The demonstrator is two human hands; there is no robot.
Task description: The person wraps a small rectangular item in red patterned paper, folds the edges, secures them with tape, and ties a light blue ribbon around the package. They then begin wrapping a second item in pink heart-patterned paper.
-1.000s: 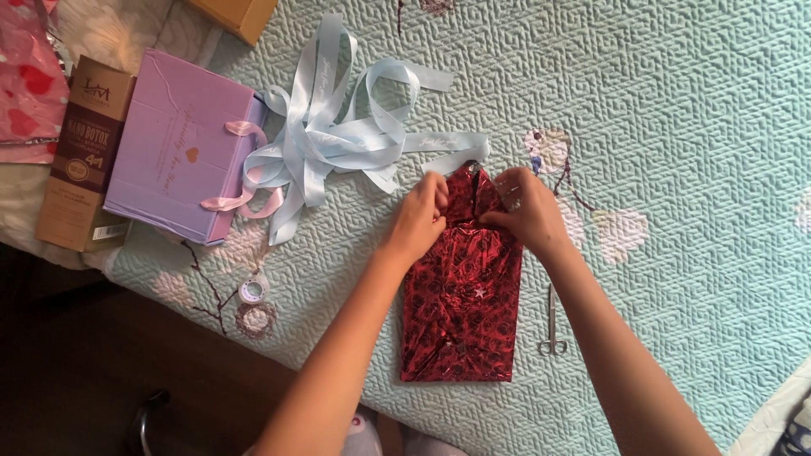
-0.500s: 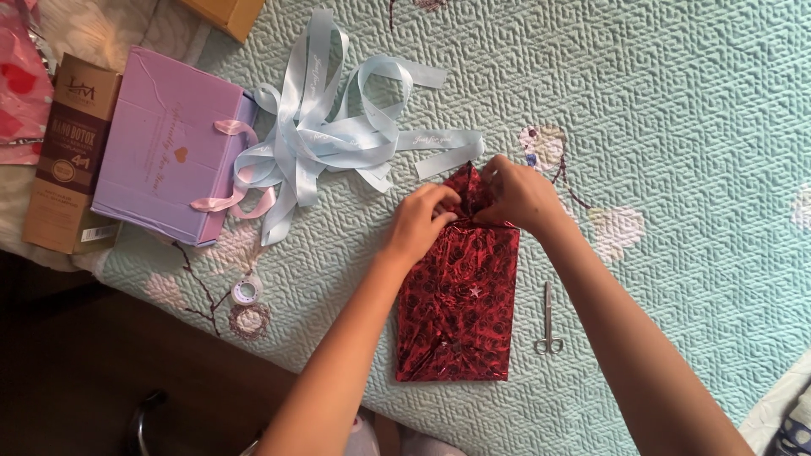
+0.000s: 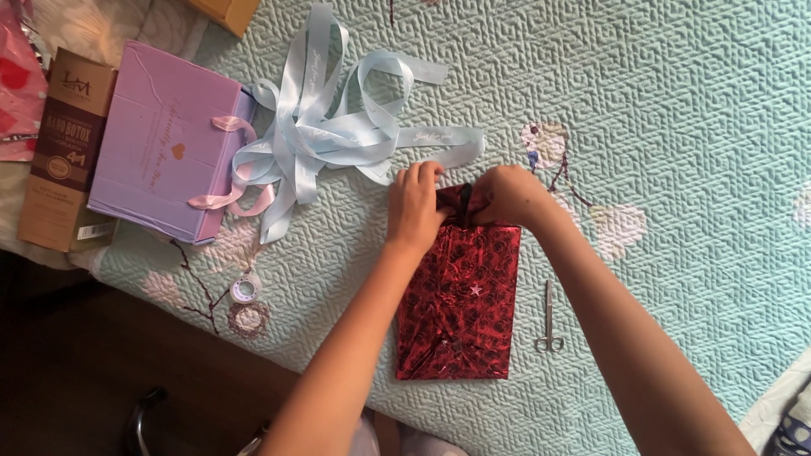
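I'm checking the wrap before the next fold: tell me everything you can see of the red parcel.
The red parcel is a flat rectangular package in shiny red foil with a rose pattern and a small pale star near its middle. It lies flat on the quilted mint bedspread, long side running away from the person. The near end looks folded shut and creased. At the far end, the left hand and right hand press the foil down together.

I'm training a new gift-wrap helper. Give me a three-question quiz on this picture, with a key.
1. True or false: both hands press the far end of the red parcel.
2. What lies right of the parcel? A) tape roll B) scissors C) pen
3. Fill in: the blue ribbon lies beside a ___ gift bag.

Key: 1 true, left hand and right hand both there; 2 B, scissors; 3 purple, the gift bag.
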